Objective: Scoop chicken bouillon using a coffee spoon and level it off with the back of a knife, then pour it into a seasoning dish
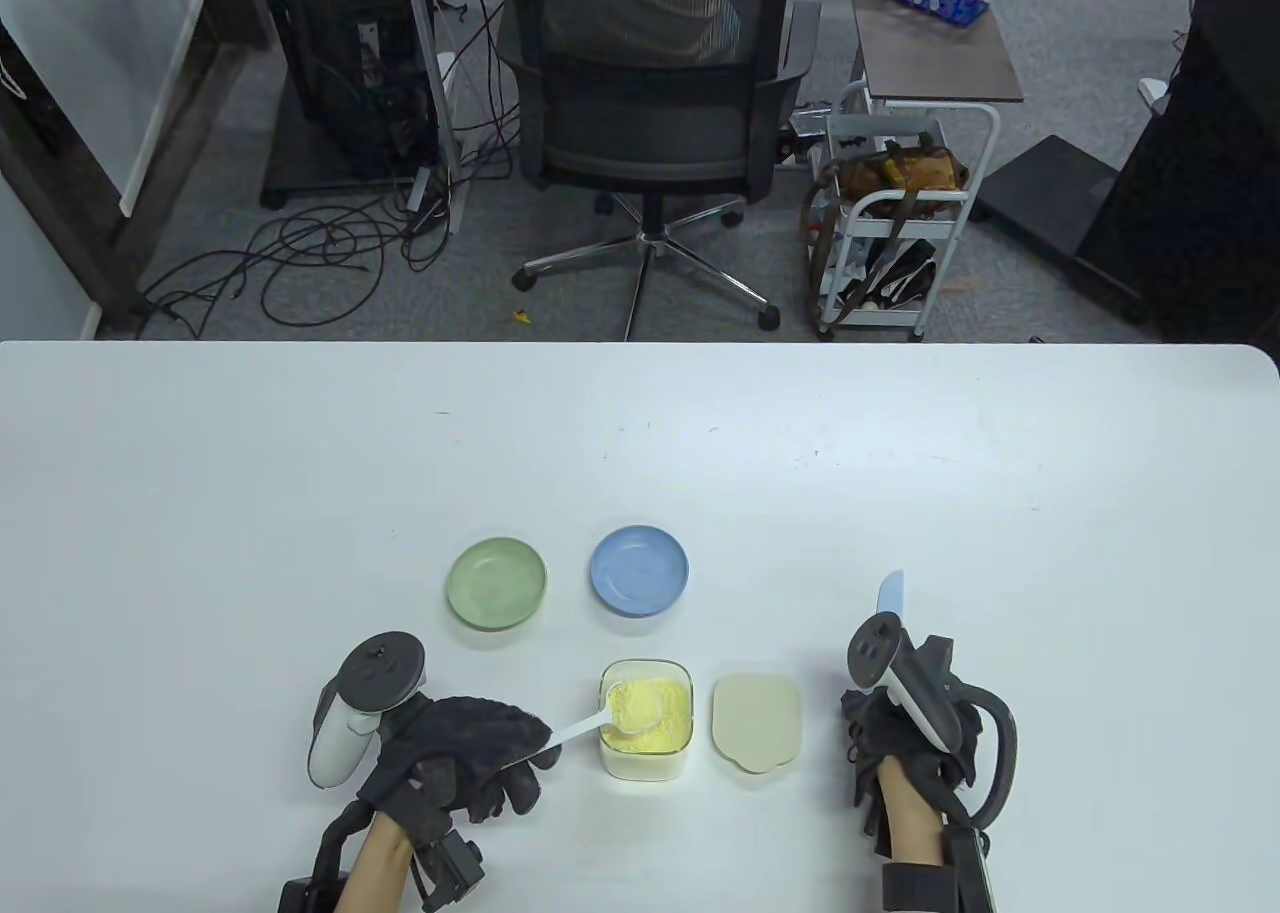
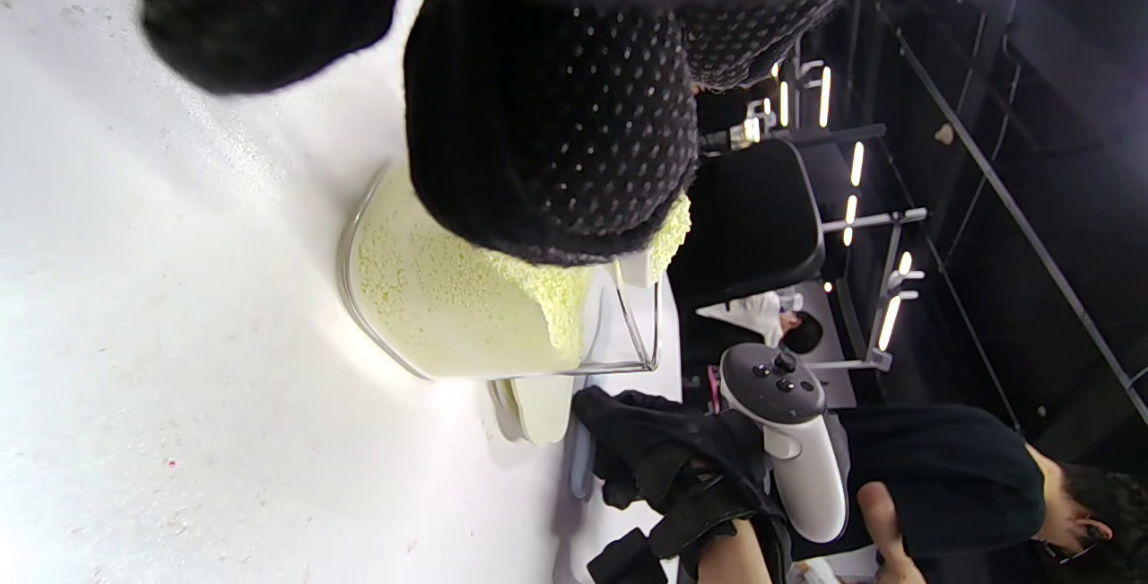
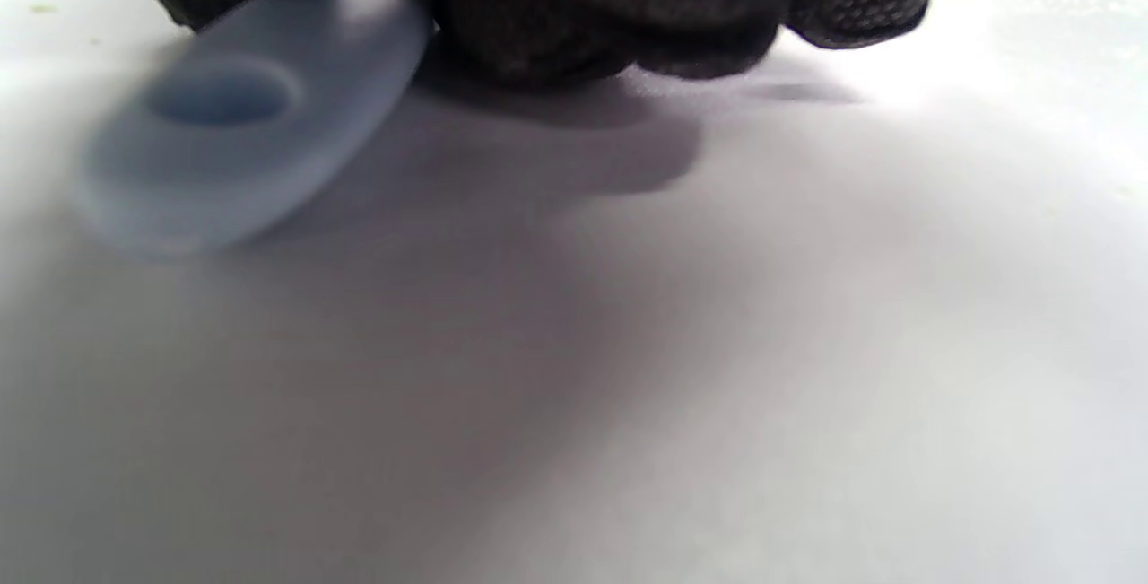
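Observation:
My left hand [image 1: 505, 758] pinches the handle of a white coffee spoon [image 1: 580, 729]. Its bowl [image 1: 633, 705] carries a heap of yellow chicken bouillon and sits in the open clear container [image 1: 648, 753] of the same powder. In the left wrist view the container [image 2: 448, 306] lies just below my gloved fingers [image 2: 547, 135], which hide the spoon. My right hand [image 1: 885, 728] grips a pale blue knife; its blade tip [image 1: 890, 593] points away from me, and the holed handle end [image 3: 242, 144] sticks out under curled fingers [image 3: 610, 10]. A green dish [image 1: 497, 583] and a blue dish [image 1: 639, 569] stand behind the container.
The container's beige lid [image 1: 757, 721] lies flat between the container and my right hand. The white table [image 1: 200, 513] stretches wide to both sides. Beyond its far edge stand an office chair [image 1: 650, 103] and a small cart [image 1: 900, 223].

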The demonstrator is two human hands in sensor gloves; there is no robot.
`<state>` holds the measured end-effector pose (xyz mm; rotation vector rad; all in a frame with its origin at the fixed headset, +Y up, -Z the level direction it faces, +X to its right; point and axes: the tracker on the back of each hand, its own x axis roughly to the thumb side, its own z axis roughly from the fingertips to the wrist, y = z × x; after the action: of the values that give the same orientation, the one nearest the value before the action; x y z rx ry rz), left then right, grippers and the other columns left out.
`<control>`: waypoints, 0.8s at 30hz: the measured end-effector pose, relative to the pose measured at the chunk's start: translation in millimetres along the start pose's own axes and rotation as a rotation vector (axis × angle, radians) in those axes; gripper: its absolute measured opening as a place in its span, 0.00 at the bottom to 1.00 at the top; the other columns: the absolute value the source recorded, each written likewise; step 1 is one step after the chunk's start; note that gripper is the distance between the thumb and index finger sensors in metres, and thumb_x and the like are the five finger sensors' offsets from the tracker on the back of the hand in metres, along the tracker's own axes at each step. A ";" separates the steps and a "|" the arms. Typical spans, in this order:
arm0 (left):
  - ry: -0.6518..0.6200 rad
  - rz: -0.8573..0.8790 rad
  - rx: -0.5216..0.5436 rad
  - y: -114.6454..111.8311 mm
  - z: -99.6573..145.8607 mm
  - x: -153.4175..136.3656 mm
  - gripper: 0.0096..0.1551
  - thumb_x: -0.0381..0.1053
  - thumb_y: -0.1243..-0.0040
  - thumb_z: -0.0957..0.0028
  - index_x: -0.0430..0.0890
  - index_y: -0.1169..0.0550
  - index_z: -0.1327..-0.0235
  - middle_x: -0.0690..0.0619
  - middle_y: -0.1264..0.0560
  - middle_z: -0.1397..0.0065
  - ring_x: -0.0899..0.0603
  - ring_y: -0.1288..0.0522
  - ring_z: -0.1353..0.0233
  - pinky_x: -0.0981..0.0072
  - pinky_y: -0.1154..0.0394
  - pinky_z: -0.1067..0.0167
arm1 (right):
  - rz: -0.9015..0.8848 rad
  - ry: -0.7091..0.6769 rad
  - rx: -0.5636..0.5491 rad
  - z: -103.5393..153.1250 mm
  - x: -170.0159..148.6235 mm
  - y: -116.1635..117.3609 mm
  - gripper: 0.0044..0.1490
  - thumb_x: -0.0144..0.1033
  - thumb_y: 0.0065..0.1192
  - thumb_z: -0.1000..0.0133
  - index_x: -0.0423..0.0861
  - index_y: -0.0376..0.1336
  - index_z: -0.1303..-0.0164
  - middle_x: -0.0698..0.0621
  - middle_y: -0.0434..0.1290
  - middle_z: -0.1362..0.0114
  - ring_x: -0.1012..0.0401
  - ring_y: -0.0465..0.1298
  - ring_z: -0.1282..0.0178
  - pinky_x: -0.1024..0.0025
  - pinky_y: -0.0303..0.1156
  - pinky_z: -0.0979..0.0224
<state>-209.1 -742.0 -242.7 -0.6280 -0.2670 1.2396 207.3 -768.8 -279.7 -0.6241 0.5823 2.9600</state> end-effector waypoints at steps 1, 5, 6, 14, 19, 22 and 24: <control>-0.001 0.002 -0.001 0.0 0.1 -0.1 0.23 0.49 0.36 0.50 0.27 0.14 0.65 0.39 0.12 0.79 0.62 0.21 0.91 0.65 0.20 0.73 | -0.001 -0.001 0.001 -0.1 0.1 0.1 0.39 0.49 0.61 0.48 0.30 0.59 0.43 0.39 0.72 0.53 0.55 0.73 0.66 0.38 0.64 0.37; -0.002 0.005 0.007 0.3 0.2 -0.1 0.23 0.49 0.36 0.50 0.27 0.14 0.65 0.39 0.12 0.79 0.62 0.21 0.91 0.65 0.20 0.73 | 0.022 -0.012 -0.038 3.9 1.1 1.7 0.38 0.50 0.60 0.48 0.31 0.60 0.44 0.40 0.73 0.54 0.56 0.73 0.67 0.39 0.65 0.37; -0.003 0.006 0.007 0.4 0.1 -0.2 0.23 0.49 0.36 0.50 0.28 0.14 0.65 0.39 0.12 0.79 0.62 0.21 0.91 0.65 0.20 0.72 | 0.021 -0.015 -0.042 4.4 1.3 2.2 0.38 0.50 0.60 0.48 0.31 0.60 0.44 0.40 0.73 0.54 0.56 0.73 0.67 0.39 0.65 0.37; -0.012 0.014 0.003 -0.2 -0.4 -0.6 0.23 0.49 0.36 0.50 0.27 0.14 0.65 0.39 0.12 0.79 0.61 0.21 0.91 0.64 0.20 0.72 | 0.064 -0.037 -0.076 7.5 7.6 3.9 0.34 0.48 0.58 0.47 0.32 0.62 0.46 0.41 0.74 0.56 0.56 0.73 0.68 0.39 0.66 0.37; -0.007 0.016 -0.001 -0.9 -1.1 -1.7 0.23 0.49 0.36 0.50 0.27 0.15 0.65 0.39 0.12 0.79 0.61 0.21 0.91 0.65 0.20 0.72 | 0.035 -0.076 -0.105 8.9 7.8 5.7 0.30 0.46 0.59 0.47 0.34 0.63 0.48 0.42 0.74 0.58 0.57 0.73 0.70 0.41 0.67 0.38; -0.008 0.020 0.003 -0.9 -0.6 -1.5 0.23 0.49 0.36 0.49 0.27 0.15 0.64 0.39 0.12 0.78 0.61 0.21 0.90 0.64 0.20 0.72 | -0.022 -0.110 -0.097 9.1 3.9 3.6 0.29 0.45 0.61 0.47 0.35 0.63 0.48 0.42 0.74 0.57 0.56 0.73 0.69 0.41 0.66 0.36; -0.010 0.020 0.014 -1.1 0.2 -1.0 0.23 0.49 0.36 0.49 0.27 0.15 0.64 0.39 0.12 0.78 0.61 0.21 0.90 0.64 0.20 0.72 | -0.082 -0.161 -0.096 13.1 2.8 -0.5 0.29 0.44 0.61 0.47 0.35 0.64 0.49 0.42 0.74 0.57 0.56 0.73 0.69 0.41 0.66 0.36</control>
<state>-208.7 -743.1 -241.7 -0.6140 -0.2612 1.2630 199.9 -763.5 -269.9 -0.3998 0.3926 2.9379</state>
